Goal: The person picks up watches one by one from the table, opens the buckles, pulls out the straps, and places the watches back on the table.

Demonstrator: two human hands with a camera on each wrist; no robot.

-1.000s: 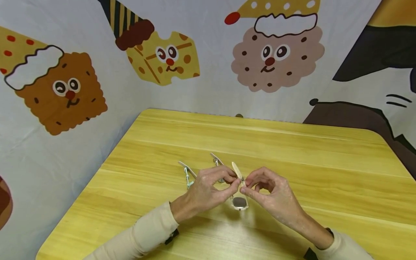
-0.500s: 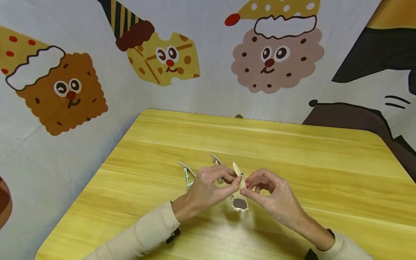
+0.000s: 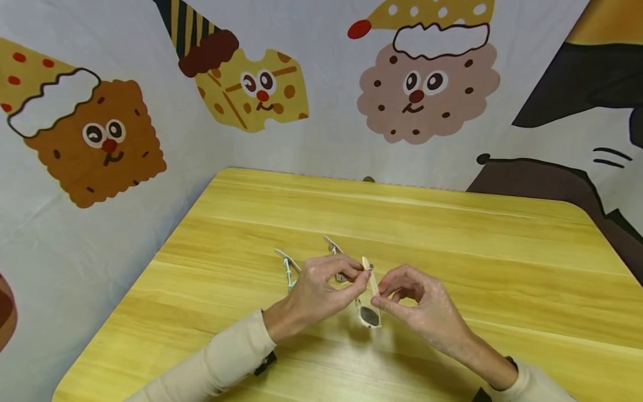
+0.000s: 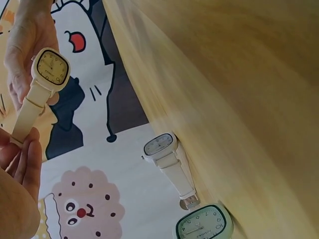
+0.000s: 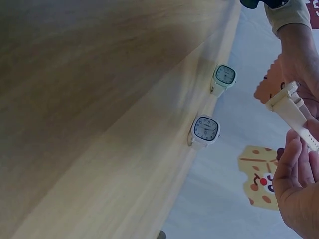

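Both hands hold a cream wristwatch (image 3: 369, 317) in the air over the table. Its squarish face (image 4: 52, 68) has a black ring and hangs lowest in the head view. My left hand (image 3: 324, 290) pinches the upper part of the strap (image 4: 29, 112), beside a small metal buckle (image 3: 372, 268). Lower down, nearer the face, thumb and fingertips of my right hand (image 3: 422, 301) hold the strap. In the right wrist view the strap (image 5: 290, 113) slants between the two hands, holes showing near its end. The fingers hide part of the strap.
A mint-green watch (image 5: 225, 75) and a whitish watch (image 5: 205, 129) stand on the wooden table (image 3: 452, 234), behind and left of the hands. A white wall cloth (image 3: 321, 145) with cartoon prints hangs along the table's far and left edges.
The strap's upper tip has dropped slightly and the strap stands straighter. The buckle shows higher, beside the left fingertips. The watch face has tilted a little; both hands stay nearly in place.
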